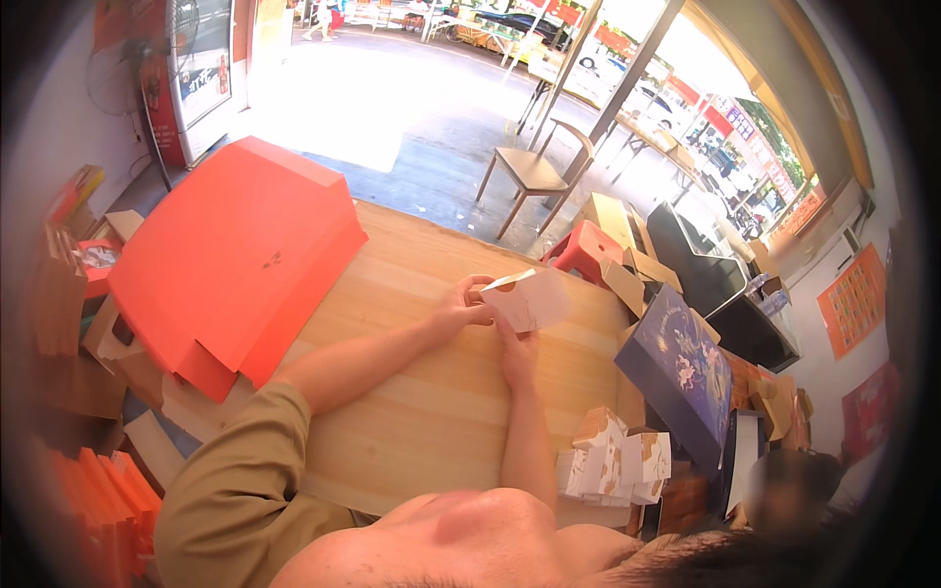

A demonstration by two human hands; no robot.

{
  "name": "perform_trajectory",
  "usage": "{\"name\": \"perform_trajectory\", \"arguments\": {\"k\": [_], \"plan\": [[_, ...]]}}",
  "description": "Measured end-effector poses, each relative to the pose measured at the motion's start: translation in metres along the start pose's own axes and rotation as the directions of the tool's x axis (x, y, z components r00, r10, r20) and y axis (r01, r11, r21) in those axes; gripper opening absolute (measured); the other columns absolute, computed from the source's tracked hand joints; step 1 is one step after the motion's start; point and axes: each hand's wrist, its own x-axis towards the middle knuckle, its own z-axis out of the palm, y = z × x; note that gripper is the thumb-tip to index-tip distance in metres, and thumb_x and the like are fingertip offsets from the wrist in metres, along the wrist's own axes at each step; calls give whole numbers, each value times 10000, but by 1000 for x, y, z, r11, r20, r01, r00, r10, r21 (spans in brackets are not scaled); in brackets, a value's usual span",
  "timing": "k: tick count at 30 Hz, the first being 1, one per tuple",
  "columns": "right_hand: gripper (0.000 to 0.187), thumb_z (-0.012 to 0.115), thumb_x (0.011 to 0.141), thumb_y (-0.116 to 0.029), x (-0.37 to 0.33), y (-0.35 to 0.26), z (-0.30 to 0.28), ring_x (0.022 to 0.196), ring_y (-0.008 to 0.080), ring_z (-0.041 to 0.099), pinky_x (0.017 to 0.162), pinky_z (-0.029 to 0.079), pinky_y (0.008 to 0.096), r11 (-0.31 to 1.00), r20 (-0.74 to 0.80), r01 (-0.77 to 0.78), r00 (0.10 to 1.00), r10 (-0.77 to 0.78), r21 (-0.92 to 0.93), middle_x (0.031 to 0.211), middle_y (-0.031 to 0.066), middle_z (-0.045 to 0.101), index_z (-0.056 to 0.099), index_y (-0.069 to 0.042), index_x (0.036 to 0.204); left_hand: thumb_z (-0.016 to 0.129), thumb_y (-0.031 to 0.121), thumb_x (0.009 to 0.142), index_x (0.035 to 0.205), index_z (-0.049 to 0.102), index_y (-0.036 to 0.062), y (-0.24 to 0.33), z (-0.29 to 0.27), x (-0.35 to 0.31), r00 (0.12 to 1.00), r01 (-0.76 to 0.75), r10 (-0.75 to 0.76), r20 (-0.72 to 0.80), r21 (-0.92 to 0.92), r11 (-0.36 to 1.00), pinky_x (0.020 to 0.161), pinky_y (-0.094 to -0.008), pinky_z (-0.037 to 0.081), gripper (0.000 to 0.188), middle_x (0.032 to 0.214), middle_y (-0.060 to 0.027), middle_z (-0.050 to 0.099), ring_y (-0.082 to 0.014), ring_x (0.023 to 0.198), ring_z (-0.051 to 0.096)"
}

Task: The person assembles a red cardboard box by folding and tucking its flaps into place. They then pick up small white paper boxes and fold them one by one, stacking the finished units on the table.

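Note:
A small white paper box (534, 300) with gold markings is held above the wooden table (412, 421). From its left side, my left hand (465, 302) closes around the edge with the fingers by a gold-brown part. My right hand (516, 345) grips the box from below, its thumb against the white face. Part of the fingers of both hands is hidden behind the box. To the right of my right forearm lies a pile of similar white boxes with gold patterns (613, 459).
A large red-orange box (240, 255) covers the table's left side. Dark blue illustrated box (678, 367) leans at the right edge. Beyond the table stand a red plastic stool (586, 250) and a chair (534, 171). Orange folded boxes (108, 505) sit at lower left. A person's head (799, 485) shows at lower right.

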Motion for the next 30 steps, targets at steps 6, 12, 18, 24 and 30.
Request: {"name": "perform_trajectory", "arguments": {"k": [6,12,18,24,30], "plan": [[540,791,938,-168,0,-5,-2,1250,191,587,1050,485,345,965,-15,-11,1000,8,-262,1354,76,620,571,-21,1409,800,227,924,1436,542,19,-5,-10,9,981,55,-62,184,44,998,1102,-371,478,610,1368,-96,653,-178,1251,614],[533,793,948,-197,-7,-20,10,1275,182,569,1044,482,342,949,36,-65,996,80,-309,1370,70,605,576,-23,1403,801,258,934,1469,516,29,-5,-10,6,977,34,-48,207,68,997,1128,-369,449,649,1391,-75,646,-166,1292,583],[615,752,969,-159,-4,-10,5,1281,218,583,1040,518,379,995,83,80,994,-75,-63,1399,92,580,455,-51,1496,776,253,956,1497,464,65,-1,-1,3,992,37,-57,115,168,985,934,-338,539,652,1299,-73,676,-156,1139,642],[572,662,1001,-85,-1,-6,-2,1244,251,616,966,596,409,980,-176,160,975,-138,116,1450,125,532,403,-74,1511,722,258,1003,1537,347,95,0,3,-2,992,106,-76,-100,350,931,637,-279,536,673,1095,-111,701,-122,872,653],[551,651,999,-83,5,4,-17,1248,224,612,922,620,397,996,-24,0,1000,2,86,1410,130,563,410,-20,1490,590,262,1045,1513,417,152,-4,-2,-2,999,45,-46,-1,235,971,611,-287,535,511,1163,-102,640,-144,854,628]]}}
